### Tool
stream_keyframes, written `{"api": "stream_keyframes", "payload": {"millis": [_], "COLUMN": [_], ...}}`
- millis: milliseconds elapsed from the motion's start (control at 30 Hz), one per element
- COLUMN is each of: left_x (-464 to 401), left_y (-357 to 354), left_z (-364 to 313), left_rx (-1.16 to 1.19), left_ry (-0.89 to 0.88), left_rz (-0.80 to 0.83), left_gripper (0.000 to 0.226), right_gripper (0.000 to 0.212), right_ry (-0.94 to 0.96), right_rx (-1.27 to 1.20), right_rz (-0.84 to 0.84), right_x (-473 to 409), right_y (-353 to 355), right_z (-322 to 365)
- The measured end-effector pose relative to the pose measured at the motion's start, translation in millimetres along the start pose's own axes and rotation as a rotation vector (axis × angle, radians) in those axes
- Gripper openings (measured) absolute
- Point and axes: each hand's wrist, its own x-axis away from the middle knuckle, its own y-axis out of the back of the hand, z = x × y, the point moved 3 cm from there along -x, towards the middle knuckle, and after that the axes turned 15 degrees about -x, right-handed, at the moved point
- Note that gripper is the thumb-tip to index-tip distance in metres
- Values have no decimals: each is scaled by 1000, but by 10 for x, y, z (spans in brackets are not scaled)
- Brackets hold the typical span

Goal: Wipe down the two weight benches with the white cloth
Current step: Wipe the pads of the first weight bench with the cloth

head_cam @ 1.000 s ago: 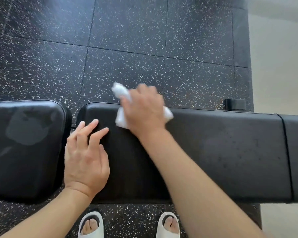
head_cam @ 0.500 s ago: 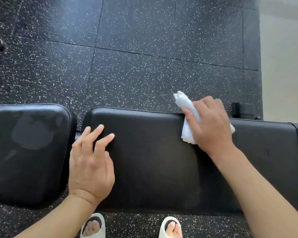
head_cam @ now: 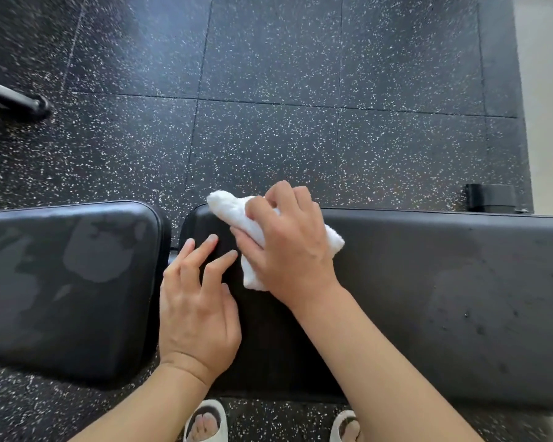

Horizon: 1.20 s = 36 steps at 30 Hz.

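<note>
- Far left: a short black pad point(head_cam: 67, 282) is lying with dull, patchy smears drying across its top, which suggests it is either damp from wiping or awaiting another pass; which one cannot be told.
- Left of centre: the left hand point(head_cam: 198, 311) is resting flat on the near end of the long black pad point(head_cam: 444, 298), its grip apart with fingers spread and holding nothing, probably steadying the body while the other arm is working.
- Centre: the white cloth point(head_cam: 237, 212) is lying bunched on the far left corner of the long pad, one tail poking out past the far edge.
- Centre right: the right hand point(head_cam: 288, 247) is pressing the cloth down, its grip clamped on the cloth with fingers curled over the wad, so that pressure is reaching the padding.
- Right: the remaining length of the long pad is showing faint specks and streaks, so wiping there is probably unfinished.
- Below: two feet in white slippers point(head_cam: 205, 422) are standing on the speckled rubber floor point(head_cam: 300, 90), close against the pad.
</note>
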Motion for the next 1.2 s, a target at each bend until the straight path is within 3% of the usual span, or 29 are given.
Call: {"api": "stream_keyframes", "payload": {"millis": [167, 333, 533, 733, 900, 1000, 1200], "left_x": [26, 23, 4, 32, 34, 30, -7], "left_y": [-21, -21, -18, -10, -14, 17, 17], "left_z": [7, 13, -8, 7, 5, -24, -23], "left_rx": [-4, -12, -16, -34, -40, -6, -27], "left_ry": [-4, -4, -14, -14, -1, -4, 11], "left_rz": [-3, -4, -10, -13, -18, -26, 16], "left_gripper": [46, 45, 46, 46, 46, 46, 44], "right_gripper": [19, 19, 17, 19, 30, 29, 19], "right_ry": [34, -176, -115, 2, -374, -432, -229], "right_rx": [78, 156, 112, 141, 334, 415, 200], "right_rz": [-90, -213, -118, -24, -271, -267, -154], "right_x": [756, 695, 309, 668, 488, 422, 834], "right_y": [773, 895, 159, 593, 1310, 1060, 68], "right_z": [-563, -652, -25, -307, -1069, -866, 251]}}
